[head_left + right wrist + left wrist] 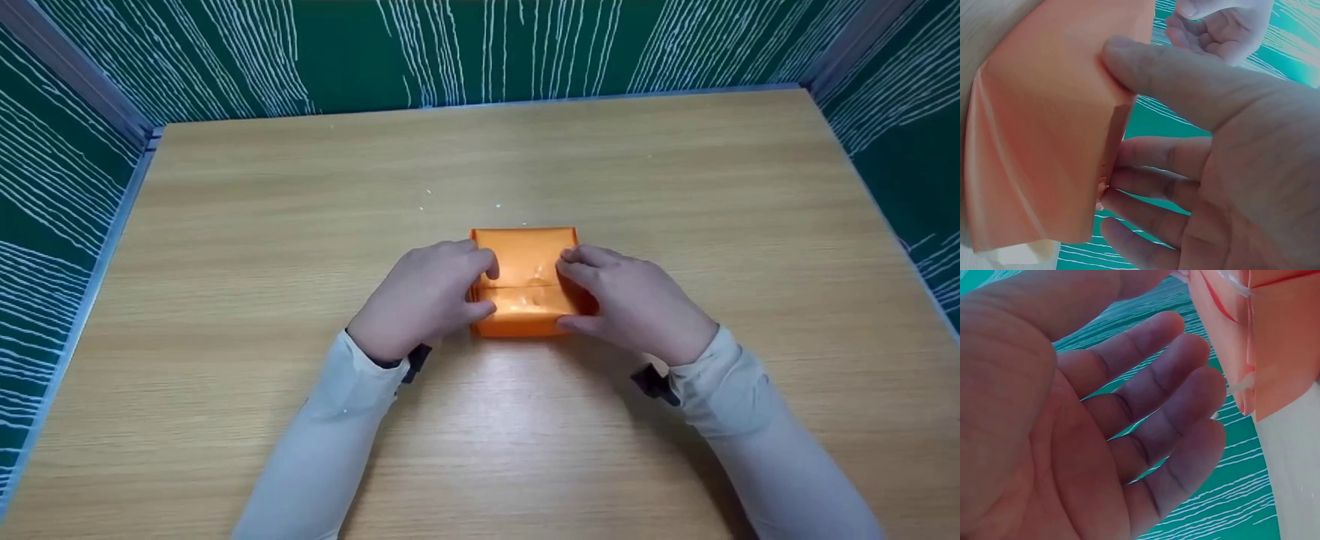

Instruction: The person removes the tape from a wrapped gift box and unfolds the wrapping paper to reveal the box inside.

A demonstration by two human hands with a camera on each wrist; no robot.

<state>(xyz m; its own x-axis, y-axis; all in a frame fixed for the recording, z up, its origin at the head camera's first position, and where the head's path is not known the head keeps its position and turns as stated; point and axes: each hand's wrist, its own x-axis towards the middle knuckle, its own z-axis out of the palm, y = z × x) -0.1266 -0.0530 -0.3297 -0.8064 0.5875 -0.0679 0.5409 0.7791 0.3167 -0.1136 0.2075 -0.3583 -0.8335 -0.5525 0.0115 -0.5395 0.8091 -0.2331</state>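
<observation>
A glossy orange wrapped package (525, 259) lies on the table between the two hands, a crease running across its top. My right hand (634, 300) grips its right end. In the right wrist view, the thumb presses on the orange wrapping (1039, 140) while the fingertips meet the folded end. On the other side my left hand (427, 296) is beside the package's left end, fingers loosely bent. The left wrist view has those fingers (1196, 399) apart from the package (1286, 343), whose end shows layered folds; the thumb's tip is cut off there.
The wooden table (262, 225) spreads around the package, with a few tiny white specks (498, 205) behind it. Green walls with white streaks (345, 60) stand along the back and both sides, edged with blue strips (112, 240).
</observation>
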